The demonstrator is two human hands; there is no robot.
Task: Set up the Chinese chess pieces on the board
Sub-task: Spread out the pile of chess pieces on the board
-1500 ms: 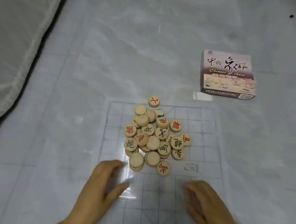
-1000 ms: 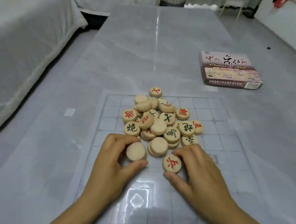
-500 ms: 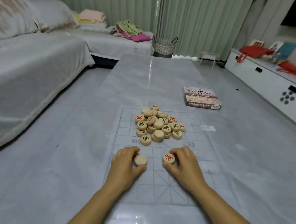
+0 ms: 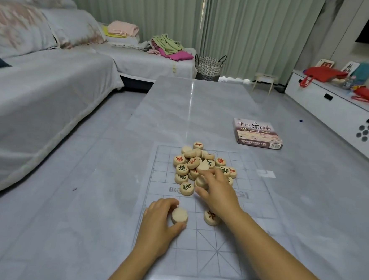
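A clear plastic board (image 4: 225, 258) with a printed grid lies on the grey table. A pile of round wooden chess pieces (image 4: 190, 162) with red and black characters sits on its far half. My left hand (image 4: 159, 224) grips a blank-faced piece (image 4: 180, 215) standing on the near half, thumb and fingers curled round it. A red-character piece (image 4: 210, 217) lies free on the board just right of it, partly under my right wrist. My right hand (image 4: 218, 193) reaches into the near side of the pile, fingertips touching the pieces and thumb spread apart.
The chess box (image 4: 257, 134) lies on the table beyond the board to the right. A covered sofa (image 4: 40, 99) runs along the left. A wicker basket (image 4: 209, 67) stands past the table's far end. A white cabinet (image 4: 338, 111) lines the right side.
My right hand has let go of the red piece on the board and moved forward to the pile. My left hand still holds the blank piece. The camera has tilted up.
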